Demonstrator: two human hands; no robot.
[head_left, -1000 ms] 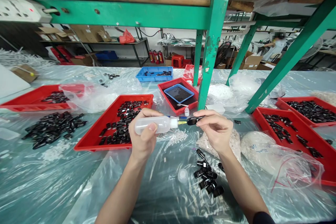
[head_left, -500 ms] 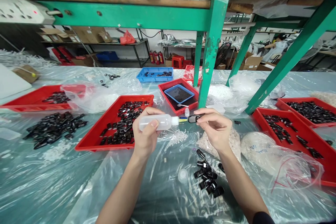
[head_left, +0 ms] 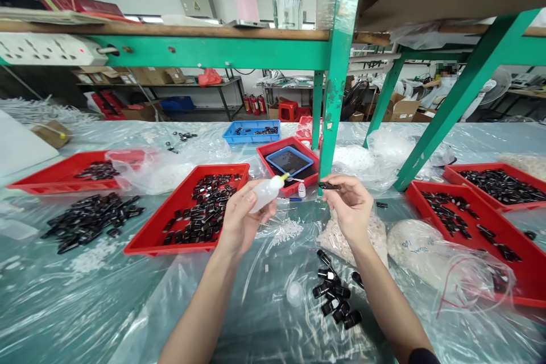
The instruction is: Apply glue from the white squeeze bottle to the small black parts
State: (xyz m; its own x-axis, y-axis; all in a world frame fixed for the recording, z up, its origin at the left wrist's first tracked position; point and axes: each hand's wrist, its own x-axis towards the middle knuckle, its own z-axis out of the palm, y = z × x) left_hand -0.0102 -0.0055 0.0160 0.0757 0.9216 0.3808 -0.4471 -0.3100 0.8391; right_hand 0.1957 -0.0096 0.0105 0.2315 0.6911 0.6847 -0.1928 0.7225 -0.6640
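My left hand (head_left: pixel 244 216) is wrapped round a translucent squeeze bottle (head_left: pixel 265 193), its yellow nozzle tilted up and to the right. Between the thumb and fingers of my right hand (head_left: pixel 350 205) is a small black plastic part (head_left: pixel 329 186), seen nearly edge-on. Nozzle and part are apart. Below my hands, a loose pile of black parts (head_left: pixel 336 296) lies on the plastic-covered table, beside a small clear round cap (head_left: pixel 294 293). Small white pieces (head_left: pixel 288 231) are scattered between my forearms. A tiny bottle (head_left: pixel 301 190) stands just beyond my hands.
Red trays of black parts stand left (head_left: pixel 140 244) and right (head_left: pixel 458 244). A bag of pale pieces (head_left: pixel 420 244) lies by my right forearm. The green shelf post (head_left: pixel 335 102) rises behind my hands, and a blue tray (head_left: pixel 251 137) sits farther back.
The bottle has tipped from level to nozzle-up, drawing away from the black part. The part has turned from face-on to nearly edge-on. My view has tilted upward.
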